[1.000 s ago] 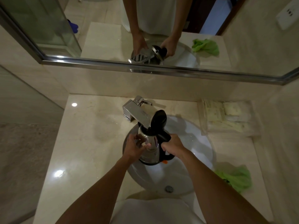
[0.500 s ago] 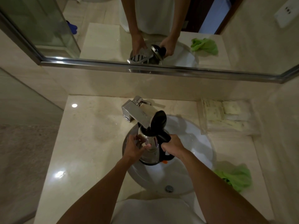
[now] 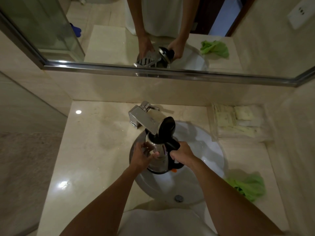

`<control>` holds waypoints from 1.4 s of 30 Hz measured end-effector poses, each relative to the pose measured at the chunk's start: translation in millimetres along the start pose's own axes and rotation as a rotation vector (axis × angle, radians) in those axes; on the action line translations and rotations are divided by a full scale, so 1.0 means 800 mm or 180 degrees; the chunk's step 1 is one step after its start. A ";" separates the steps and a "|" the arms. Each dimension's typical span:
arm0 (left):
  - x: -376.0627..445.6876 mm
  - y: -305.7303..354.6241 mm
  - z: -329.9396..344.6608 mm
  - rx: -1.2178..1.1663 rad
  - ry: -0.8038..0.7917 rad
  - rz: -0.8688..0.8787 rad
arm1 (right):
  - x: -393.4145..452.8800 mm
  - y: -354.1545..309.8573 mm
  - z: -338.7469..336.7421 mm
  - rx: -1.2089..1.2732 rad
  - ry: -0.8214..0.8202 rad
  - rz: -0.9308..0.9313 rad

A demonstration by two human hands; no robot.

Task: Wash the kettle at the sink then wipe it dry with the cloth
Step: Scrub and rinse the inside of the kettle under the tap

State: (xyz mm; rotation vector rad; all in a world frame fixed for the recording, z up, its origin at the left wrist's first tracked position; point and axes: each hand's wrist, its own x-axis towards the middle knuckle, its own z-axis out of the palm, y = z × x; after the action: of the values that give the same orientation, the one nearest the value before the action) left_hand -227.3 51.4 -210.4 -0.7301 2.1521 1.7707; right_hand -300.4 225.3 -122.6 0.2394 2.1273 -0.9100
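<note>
Stainless steel and black plastic — the kettle (image 3: 158,155) sits at the centre of the frame, held over the white sink (image 3: 211,150) with its lid (image 3: 167,127) flipped up and its open mouth directly under the spout of the chrome faucet (image 3: 142,119). The right hand (image 3: 183,155) is wrapped tightly around the black handle on the kettle's right side. The left hand (image 3: 142,156) lies against the shiny left wall of the body, fingers curved around it and thumb pressed on the metal. A small orange tab shows at the kettle's base, toward the lower centre.

At the lower right of the frame the green cloth (image 3: 248,187) lies crumpled on the beige counter (image 3: 88,150), just beside the sink rim and apart from both hands. Farther up on the right, a clear tray of pale packets (image 3: 238,120) rests against the wall. The mirror (image 3: 119,36) across the top repeats the hands, the kettle lid and the cloth.
</note>
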 end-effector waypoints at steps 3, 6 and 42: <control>-0.001 0.002 0.000 0.0020 0.0015 -0.0015 | 0.000 -0.001 0.000 0.0004 0.0017 -0.0014; -0.003 0.006 0.001 -0.0027 -0.0002 0.0009 | 0.002 0.001 0.001 0.0002 -0.0001 -0.0006; -0.021 0.030 0.000 -0.0327 -0.0043 -0.0116 | 0.006 0.005 0.000 -0.0031 0.0003 0.0036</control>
State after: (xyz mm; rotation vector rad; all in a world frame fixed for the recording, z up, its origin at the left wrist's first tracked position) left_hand -225.8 58.5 -182.1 -0.7744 2.0384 1.8735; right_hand -301.8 227.3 -128.3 0.2467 2.1287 -0.8930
